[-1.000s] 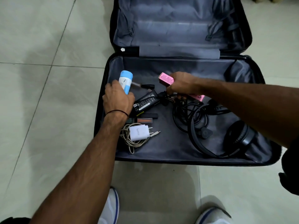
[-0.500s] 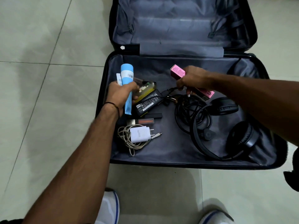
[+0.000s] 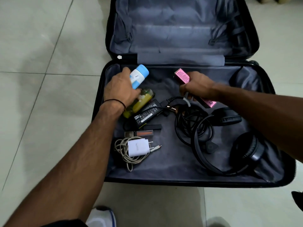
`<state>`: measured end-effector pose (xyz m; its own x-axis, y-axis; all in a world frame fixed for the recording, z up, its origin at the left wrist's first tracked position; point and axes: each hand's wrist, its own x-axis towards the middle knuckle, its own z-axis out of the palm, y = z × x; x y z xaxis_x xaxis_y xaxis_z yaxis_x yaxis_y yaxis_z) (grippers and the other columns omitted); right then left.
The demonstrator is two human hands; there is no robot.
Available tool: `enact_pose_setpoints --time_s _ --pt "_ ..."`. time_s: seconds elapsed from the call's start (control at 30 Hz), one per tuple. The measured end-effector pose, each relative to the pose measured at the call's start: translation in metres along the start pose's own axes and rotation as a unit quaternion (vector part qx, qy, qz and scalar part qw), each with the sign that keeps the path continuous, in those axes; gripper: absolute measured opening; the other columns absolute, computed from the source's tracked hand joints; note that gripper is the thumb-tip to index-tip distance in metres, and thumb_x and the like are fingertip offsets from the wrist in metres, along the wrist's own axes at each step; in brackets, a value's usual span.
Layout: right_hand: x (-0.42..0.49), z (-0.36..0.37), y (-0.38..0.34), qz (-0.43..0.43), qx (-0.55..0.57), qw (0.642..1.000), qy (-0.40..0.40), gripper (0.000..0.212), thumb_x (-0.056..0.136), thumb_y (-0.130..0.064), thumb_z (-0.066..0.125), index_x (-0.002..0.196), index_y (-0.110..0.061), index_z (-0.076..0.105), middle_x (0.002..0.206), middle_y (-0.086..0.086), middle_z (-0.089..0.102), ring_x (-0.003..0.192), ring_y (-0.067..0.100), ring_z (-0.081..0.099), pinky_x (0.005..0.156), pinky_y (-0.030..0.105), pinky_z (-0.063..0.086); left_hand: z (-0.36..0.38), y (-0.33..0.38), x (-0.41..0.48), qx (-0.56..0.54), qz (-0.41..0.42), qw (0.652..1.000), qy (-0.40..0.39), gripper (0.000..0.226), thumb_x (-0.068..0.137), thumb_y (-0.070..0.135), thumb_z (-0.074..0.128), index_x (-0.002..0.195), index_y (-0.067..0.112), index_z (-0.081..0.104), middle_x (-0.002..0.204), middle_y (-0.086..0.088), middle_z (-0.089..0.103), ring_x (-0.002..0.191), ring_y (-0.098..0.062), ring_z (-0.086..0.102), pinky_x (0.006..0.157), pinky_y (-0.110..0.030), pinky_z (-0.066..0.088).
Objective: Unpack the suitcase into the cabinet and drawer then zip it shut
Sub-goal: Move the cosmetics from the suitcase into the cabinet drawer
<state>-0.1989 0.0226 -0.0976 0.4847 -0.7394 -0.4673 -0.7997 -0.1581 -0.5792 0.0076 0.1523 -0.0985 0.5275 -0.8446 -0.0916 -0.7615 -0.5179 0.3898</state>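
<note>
suitcase: the suitcase lies flat and wide open on the floor, right in front of the person. The far half shows only grey lining and straps, and the near half has all the stuff.
left hand: the left hand is wrapped round a blue-and-white tube, and its fingers come down onto a yellow bottle just below it.
right hand: the right hand is clamped on a pink box. There's a white bit under the fingers too, can't tell if it's actually held.
left in the case: a black power adapter touches the yellow bottle, with a black cable coil beside it. The headphones are at the right. A white charger sits on its pale cable, and two lip gloss tubes lie just above that.
done so far: honestly not much, I'd say. The first small items are in hand but nothing looks put away yet.
left to do: basically everything. Carry the bits over, empty the rest, then fold the halves together and zip up.
floor: pale glossy tile with thin grout lines, and a white shoe at the bottom edge.
room: the cabinet and drawer aren't in view.
</note>
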Motion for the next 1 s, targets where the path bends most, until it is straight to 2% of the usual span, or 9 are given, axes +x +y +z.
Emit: enact_pose_setpoints --time_s 0.2,0.3,0.4,0.47,0.53,0.63,0.77,0.9,1.0 --pt "0.011 0.007 -0.006 -0.023 -0.030 0.999 0.016 0.018 0.083 -0.011 0.067 0.099 -0.010 0.059 0.079 0.007 0.067 0.052 0.016 0.062 0.044 0.024 0.052 0.007 -0.003 0.018 0.030 0.013 0.999 -0.028 0.047 0.074 0.031 0.075 0.106 0.011 0.048 0.114 -0.017 0.063 0.105 -0.041 0.058 0.082 -0.042 0.044" --pt "0.014 0.009 -0.007 -0.045 -0.074 0.996 0.014 0.018 0.085 -0.018 0.065 0.101 -0.011 0.058 0.089 0.010 0.067 0.070 0.026 0.065 0.062 0.036 0.057 0.009 -0.005 0.025 0.025 0.027 0.998 -0.046 0.040 0.074 0.027 0.074 0.100 0.015 0.046 0.111 -0.016 0.063 0.102 -0.040 0.058 0.079 -0.040 0.044" --pt "0.017 0.012 -0.009 -0.066 -0.102 0.992 0.021 0.022 0.084 -0.018 0.064 0.105 -0.013 0.058 0.094 0.009 0.064 0.082 0.028 0.059 0.068 0.031 0.044 0.011 -0.006 0.028 -0.018 -0.018 0.998 -0.061 0.038 0.072 0.028 0.075 0.096 0.017 0.049 0.108 -0.015 0.064 0.100 -0.040 0.059 0.076 -0.035 0.040" --pt "0.021 0.013 -0.017 -0.090 -0.099 0.990 0.031 0.028 0.083 -0.017 0.063 0.110 -0.012 0.060 0.096 0.009 0.063 0.086 0.026 0.057 0.069 0.029 0.038 0.011 -0.009 0.021 -0.083 -0.075 0.994 -0.020 0.041 0.071 0.029 0.076 0.102 0.012 0.055 0.106 -0.015 0.065 0.097 -0.037 0.061 0.075 -0.033 0.041" --pt "0.026 0.015 -0.030 -0.123 -0.090 0.988 0.032 0.029 0.084 -0.017 0.063 0.112 -0.012 0.061 0.101 0.011 0.066 0.091 0.028 0.060 0.070 0.028 0.036 0.010 -0.014 0.005 -0.157 -0.136 0.978 0.032 0.044 0.072 0.031 0.077 0.106 0.009 0.059 0.099 -0.010 0.065 0.088 -0.031 0.060 0.071 -0.031 0.042" --pt "0.041 0.026 -0.053 -0.170 -0.105 0.980 -0.010 0.025 0.086 -0.016 0.065 0.110 -0.010 0.062 0.107 0.014 0.069 0.098 0.031 0.064 0.071 0.027 0.037 0.018 -0.020 -0.024 -0.242 -0.222 0.941 0.077 0.039 0.072 0.032 0.078 0.099 0.009 0.063 0.089 -0.009 0.065 0.076 -0.028 0.059 0.066 -0.030 0.042" --pt "0.062 0.059 -0.090 -0.214 -0.141 0.966 -0.038 0.031 0.084 -0.021 0.067 0.111 -0.008 0.061 0.113 0.018 0.067 0.102 0.036 0.064 0.072 0.028 0.040 0.033 -0.028 -0.050 -0.389 -0.293 0.867 0.107 0.042 0.049 0.041 0.069 0.079 0.011 0.063 0.070 -0.010 0.065 0.055 -0.021 0.055 0.058 -0.038 0.050" --pt "0.073 0.090 -0.114 -0.247 -0.286 0.923 -0.069 0.052 0.083 -0.038 0.074 0.124 -0.011 0.057 0.126 0.018 0.061 0.110 0.038 0.062 0.078 0.035 0.045 0.035 -0.033 -0.063 -0.403 -0.286 0.864 0.101 0.026 0.054 0.034 0.067 0.070 0.016 0.056 0.061 -0.001 0.057 0.053 -0.018 0.051 0.054 -0.036 0.047" --pt "0.075 0.101 -0.122 -0.294 -0.340 0.890 -0.072 0.049 0.087 -0.035 0.070 0.129 -0.014 0.054 0.131 0.013 0.058 0.116 0.038 0.059 0.079 0.037 0.043 0.030 -0.033 -0.063 -0.411 -0.275 0.865 0.079 0.022 0.057 0.030 0.065 0.071 0.016 0.055 0.061 0.000 0.055 0.054 -0.016 0.049 0.053 -0.031 0.042"
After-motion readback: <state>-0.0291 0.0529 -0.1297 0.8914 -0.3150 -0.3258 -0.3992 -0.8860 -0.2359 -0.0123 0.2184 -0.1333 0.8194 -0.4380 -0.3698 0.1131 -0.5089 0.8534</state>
